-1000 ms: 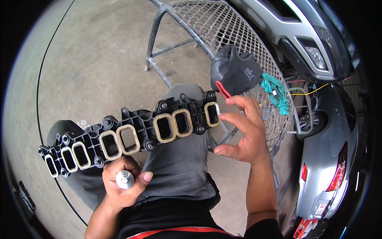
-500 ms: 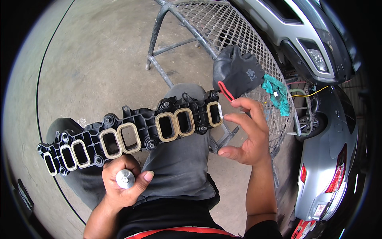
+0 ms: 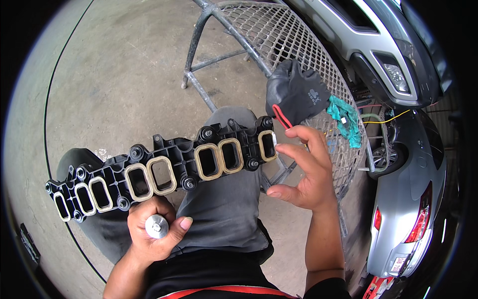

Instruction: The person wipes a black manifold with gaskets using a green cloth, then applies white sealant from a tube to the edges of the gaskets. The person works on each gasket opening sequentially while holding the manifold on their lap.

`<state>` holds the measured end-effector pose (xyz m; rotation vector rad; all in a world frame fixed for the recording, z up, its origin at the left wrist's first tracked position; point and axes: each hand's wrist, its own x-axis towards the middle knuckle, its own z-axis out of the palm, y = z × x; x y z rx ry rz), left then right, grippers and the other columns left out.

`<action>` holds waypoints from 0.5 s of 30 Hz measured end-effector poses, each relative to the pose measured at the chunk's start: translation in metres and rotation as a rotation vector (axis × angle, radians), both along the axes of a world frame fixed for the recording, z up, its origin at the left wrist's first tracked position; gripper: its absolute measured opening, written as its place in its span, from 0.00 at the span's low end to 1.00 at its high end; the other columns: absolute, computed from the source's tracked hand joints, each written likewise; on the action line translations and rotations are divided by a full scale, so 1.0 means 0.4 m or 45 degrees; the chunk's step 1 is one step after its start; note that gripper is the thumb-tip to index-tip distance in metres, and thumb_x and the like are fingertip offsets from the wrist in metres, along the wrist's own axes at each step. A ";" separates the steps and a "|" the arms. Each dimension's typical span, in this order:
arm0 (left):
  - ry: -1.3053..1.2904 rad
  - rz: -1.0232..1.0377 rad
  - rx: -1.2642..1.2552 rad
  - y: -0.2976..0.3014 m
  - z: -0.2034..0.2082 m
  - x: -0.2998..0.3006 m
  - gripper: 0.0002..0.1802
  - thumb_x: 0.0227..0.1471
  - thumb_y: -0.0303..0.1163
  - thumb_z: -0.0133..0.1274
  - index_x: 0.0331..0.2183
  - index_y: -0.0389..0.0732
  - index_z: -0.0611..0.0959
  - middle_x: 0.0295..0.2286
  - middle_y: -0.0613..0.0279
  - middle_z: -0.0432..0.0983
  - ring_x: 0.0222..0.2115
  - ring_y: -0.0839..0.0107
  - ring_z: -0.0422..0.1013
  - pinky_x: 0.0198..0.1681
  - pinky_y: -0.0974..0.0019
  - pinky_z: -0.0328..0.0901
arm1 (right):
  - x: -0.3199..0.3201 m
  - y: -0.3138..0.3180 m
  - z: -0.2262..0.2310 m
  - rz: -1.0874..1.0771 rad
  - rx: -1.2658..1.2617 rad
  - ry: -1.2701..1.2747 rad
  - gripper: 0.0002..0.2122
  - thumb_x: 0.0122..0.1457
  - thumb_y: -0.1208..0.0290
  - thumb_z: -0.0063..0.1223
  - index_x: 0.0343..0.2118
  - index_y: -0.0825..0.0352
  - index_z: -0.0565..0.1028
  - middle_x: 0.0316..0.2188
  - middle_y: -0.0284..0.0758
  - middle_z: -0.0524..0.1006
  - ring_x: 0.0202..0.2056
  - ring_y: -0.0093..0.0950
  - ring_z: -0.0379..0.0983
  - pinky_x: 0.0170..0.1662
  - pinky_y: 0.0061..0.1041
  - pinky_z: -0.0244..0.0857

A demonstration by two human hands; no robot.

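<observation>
A long black plastic intake manifold (image 3: 183, 158) lies slantwise above my thighs, its right end higher in the picture. Tan gaskets (image 3: 199, 164) ring its rectangular ports, and several bolts sit along its edges. My left hand (image 3: 152, 230) is closed around a silver metal cylinder (image 3: 156, 225), whose round end faces up, just below the manifold's middle; the cylinder's other end is hidden. At the manifold's right end is my right hand (image 3: 309, 174), fingers and thumb spread. Its index fingertip is at the last port's gasket, by a shiny whitish strip; whether it touches cannot be made out.
A grey metal mesh stand (image 3: 249, 47) is ahead on the right, holding a black work glove (image 3: 298, 94) with red cuff and a teal rag (image 3: 345, 119). Silver cars (image 3: 403, 214) stand on the far right. A dark line (image 3: 48, 94) crosses the concrete floor (image 3: 124, 70) at left.
My right hand has shifted slightly left, its thumb moving nearer the manifold. The manifold's right end has dipped a little; my left hand keeps its hold.
</observation>
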<state>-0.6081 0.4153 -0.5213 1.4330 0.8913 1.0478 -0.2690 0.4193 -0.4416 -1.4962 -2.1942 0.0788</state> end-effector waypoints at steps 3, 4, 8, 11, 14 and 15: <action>0.016 0.001 0.012 0.000 -0.001 -0.001 0.19 0.48 0.26 0.72 0.21 0.41 0.74 0.17 0.66 0.73 0.17 0.78 0.66 0.22 0.72 0.60 | -0.002 -0.002 0.001 0.047 0.042 -0.042 0.36 0.42 0.33 0.72 0.35 0.68 0.81 0.47 0.45 0.75 0.49 0.47 0.73 0.53 0.44 0.67; 0.013 0.002 0.003 0.000 -0.001 -0.001 0.19 0.48 0.26 0.72 0.21 0.41 0.74 0.17 0.66 0.73 0.17 0.78 0.66 0.22 0.72 0.60 | -0.003 -0.003 0.003 0.049 0.052 -0.041 0.36 0.42 0.33 0.72 0.36 0.68 0.81 0.47 0.45 0.75 0.49 0.47 0.73 0.53 0.45 0.67; -0.029 0.010 -0.013 0.000 -0.002 0.000 0.19 0.48 0.26 0.72 0.21 0.41 0.74 0.17 0.66 0.73 0.17 0.78 0.66 0.21 0.71 0.60 | -0.006 -0.007 0.006 0.022 0.067 -0.008 0.35 0.42 0.34 0.72 0.36 0.67 0.81 0.47 0.45 0.75 0.49 0.47 0.73 0.54 0.46 0.66; -0.018 0.014 -0.015 0.000 -0.001 0.001 0.19 0.48 0.26 0.72 0.21 0.41 0.74 0.17 0.66 0.73 0.17 0.78 0.66 0.21 0.71 0.60 | -0.008 -0.005 0.008 0.009 0.065 -0.082 0.35 0.42 0.34 0.72 0.36 0.67 0.80 0.47 0.44 0.75 0.49 0.47 0.73 0.54 0.46 0.65; -0.010 0.009 -0.022 -0.002 0.001 0.001 0.19 0.48 0.26 0.72 0.21 0.41 0.74 0.17 0.66 0.73 0.17 0.78 0.66 0.21 0.71 0.60 | -0.009 -0.007 0.010 0.033 0.061 -0.124 0.35 0.41 0.34 0.73 0.37 0.67 0.80 0.47 0.44 0.75 0.49 0.47 0.73 0.55 0.45 0.65; 0.001 0.011 -0.017 -0.002 0.001 0.001 0.19 0.48 0.26 0.72 0.21 0.41 0.74 0.17 0.66 0.73 0.17 0.78 0.66 0.21 0.71 0.60 | -0.009 -0.009 0.011 0.046 0.078 -0.098 0.35 0.41 0.34 0.73 0.37 0.67 0.80 0.47 0.44 0.75 0.49 0.47 0.72 0.55 0.45 0.65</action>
